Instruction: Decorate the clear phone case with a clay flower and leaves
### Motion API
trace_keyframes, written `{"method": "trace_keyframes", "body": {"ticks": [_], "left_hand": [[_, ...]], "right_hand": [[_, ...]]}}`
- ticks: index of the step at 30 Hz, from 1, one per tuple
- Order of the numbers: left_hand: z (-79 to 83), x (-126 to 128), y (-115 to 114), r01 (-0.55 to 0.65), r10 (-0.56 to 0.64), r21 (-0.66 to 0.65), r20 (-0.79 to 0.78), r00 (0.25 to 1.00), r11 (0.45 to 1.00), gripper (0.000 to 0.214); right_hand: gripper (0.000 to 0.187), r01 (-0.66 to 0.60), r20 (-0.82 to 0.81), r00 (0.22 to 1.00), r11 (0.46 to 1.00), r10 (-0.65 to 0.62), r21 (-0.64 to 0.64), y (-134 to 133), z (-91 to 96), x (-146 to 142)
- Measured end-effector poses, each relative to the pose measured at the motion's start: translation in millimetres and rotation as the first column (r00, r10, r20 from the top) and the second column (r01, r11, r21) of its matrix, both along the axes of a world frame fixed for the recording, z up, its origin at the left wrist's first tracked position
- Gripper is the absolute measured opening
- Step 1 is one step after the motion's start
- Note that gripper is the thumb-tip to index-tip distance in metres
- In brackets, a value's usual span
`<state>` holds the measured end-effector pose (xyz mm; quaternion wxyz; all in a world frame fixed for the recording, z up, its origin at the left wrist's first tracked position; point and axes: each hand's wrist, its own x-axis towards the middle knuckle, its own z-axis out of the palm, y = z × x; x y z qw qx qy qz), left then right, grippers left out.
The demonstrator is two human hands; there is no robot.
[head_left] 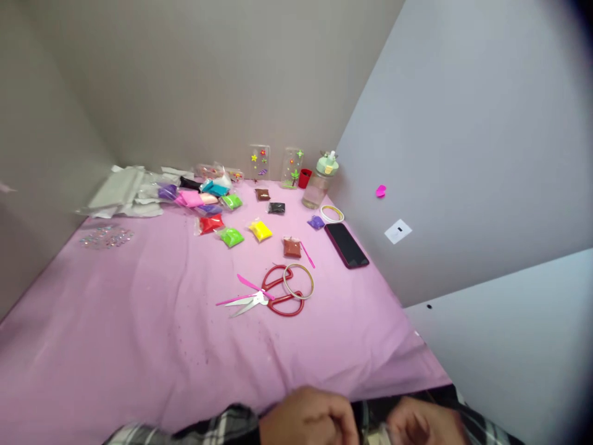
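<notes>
At the bottom edge of the head view, my left hand point(308, 420) is closed with its fingers curled, partly cut off by the frame. My right hand point(428, 423), closed too, is opposite it. Between them a small pale object point(377, 436) shows only in part, at my right fingertips; its kind cannot be made out. Both hands are at the near table edge, over dark clothing. Farther in lie red-handled scissors point(262, 299), blades apart, with a pink plastic knife point(249, 282) and a thin pink stick point(236, 300) across them. A roll of tape point(299, 298) rests on the handles.
Clay packets, including yellow point(260, 230), green point(231, 237), red point(210, 224) and brown point(292, 248), lie across the pink cloth point(152, 346). A phone point(346, 245) and a lidded bottle point(318, 185) are at right. Decorated clear cases point(291, 168) lean on the back wall.
</notes>
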<state>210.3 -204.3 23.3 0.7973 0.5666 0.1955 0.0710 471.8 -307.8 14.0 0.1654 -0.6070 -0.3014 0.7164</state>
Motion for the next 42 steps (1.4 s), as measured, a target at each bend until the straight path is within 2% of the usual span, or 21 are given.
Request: {"method": "trace_keyframes", "body": {"ticks": [2, 4, 6, 8, 10, 12, 14, 16, 18, 21, 25, 29, 30, 31, 32, 34, 36, 37, 39, 40, 42], "left_hand": [[25.6, -32, 27, -0.174, 0.175, 0.07, -0.01, 0.985, 0.982, 0.028], [47.4, -65, 56, -0.35, 0.351, 0.23, 0.035, 0.936, 0.908, 0.042], [60.5, -94, 85, -0.485, 0.504, 0.283, 0.005, 0.864, 0.828, 0.055], [64.2, -116, 110, -0.632, 0.654, 0.249, -0.004, 0.757, 0.734, 0.059], [60.7, -131, 129, -0.774, 0.781, 0.177, 0.044, 0.623, 0.607, 0.048], [52.4, -140, 143, -0.834, 0.828, 0.135, 0.109, 0.55, 0.536, 0.036], [40.4, -145, 151, -0.836, 0.827, 0.081, 0.12, 0.549, 0.543, 0.036], [25.8, -147, 155, -0.814, 0.808, 0.007, 0.119, 0.577, 0.581, 0.039], [11.3, -147, 155, -0.795, 0.799, -0.091, 0.114, 0.59, 0.6, 0.042], [-2.6, -147, 153, -0.801, 0.807, -0.107, 0.126, 0.577, 0.59, 0.044], [-3.6, -149, 150, -0.79, 0.8, -0.131, 0.048, 0.598, 0.599, 0.033], [-1.4, -150, 150, -0.77, 0.784, -0.22, -0.037, 0.619, 0.598, 0.029], [-1.5, -150, 150, -0.781, 0.794, -0.234, -0.056, 0.605, 0.579, 0.028], [-1.7, -150, 150, -0.798, 0.81, -0.238, -0.071, 0.583, 0.554, 0.027], [-1.7, -149, 150, -0.815, 0.826, -0.237, -0.078, 0.558, 0.529, 0.026], [-1.2, -149, 149, -0.841, 0.853, -0.231, -0.073, 0.517, 0.49, 0.026], [0.3, -147, 148, -0.846, 0.862, -0.221, -0.04, 0.505, 0.486, 0.027], [1.2, -146, 147, -0.843, 0.86, -0.215, -0.025, 0.509, 0.492, 0.028], [3.0, -143, 145, -0.836, 0.854, -0.213, -0.013, 0.52, 0.505, 0.028], [3.6, -142, 144, -0.832, 0.851, -0.217, -0.013, 0.525, 0.51, 0.028], [4.0, -140, 141, -0.825, 0.845, -0.227, -0.016, 0.535, 0.517, 0.027]], "right_hand": [[0.065, 0.022, -0.043, 0.999, 0.997, -0.018, 0.078, 28, 18.1, 1], [0.058, 0.072, -0.075, 0.995, 0.983, -0.06, 0.171, 65, 33.7, -9], [0.051, 0.124, -0.126, 0.988, 0.953, -0.091, 0.278, 107, 45.3, -33], [0.045, 0.19, -0.231, 0.967, 0.908, -0.107, 0.373, 150, 51.2, -71], [0.043, 0.253, -0.344, 0.933, 0.871, -0.105, 0.42, 188, 51.6, -114], [0.044, 0.278, -0.39, 0.916, 0.845, -0.091, 0.456, 220, 48.2, -156], [0.045, 0.295, -0.433, 0.899, 0.825, -0.068, 0.482, 244, 43.1, -192], [0.046, 0.3, -0.459, 0.887, 0.812, -0.045, 0.5, 260, 37.3, -217], [0.045, 0.303, -0.474, 0.88, 0.802, -0.028, 0.515, 268, 30.9, -234], [0.041, 0.305, -0.49, 0.872, 0.789, -0.005, 0.534, 270, 22.1, -246], [0.038, 0.264, -0.484, 0.874, 0.812, 0.026, 0.52, 269, 15.0, -249], [0.037, 0.233, -0.454, 0.89, 0.826, 0.03, 0.512, 271, 12.4, -244], [0.036, 0.235, -0.409, 0.913, 0.798, 0.015, 0.555, 271, 12.5, -242], [0.034, 0.233, -0.331, 0.944, 0.74, -0.014, 0.631, 271, 13.0, -240], [0.03, 0.209, -0.224, 0.973, 0.646, -0.06, 0.734, 269, 14.0, -238], [0.02, 0.052, 0.021, 0.982, 0.379, -0.186, 0.924, 264, 17.1, -234], [0.014, -0.172, 0.198, 0.941, 0.116, -0.273, 0.978, 257, 21.0, -234], [0.014, -0.263, 0.257, 0.923, 0.018, -0.288, 0.965, 254, 22.9, -235], [0.018, -0.387, 0.342, 0.89, -0.103, -0.302, 0.916, 248, 25.6, -240], [0.019, -0.432, 0.375, 0.872, -0.134, -0.314, 0.892, 246, 26.3, -243], [0.017, -0.505, 0.431, 0.833, -0.158, -0.348, 0.849, 244, 26.1, -248]]}}
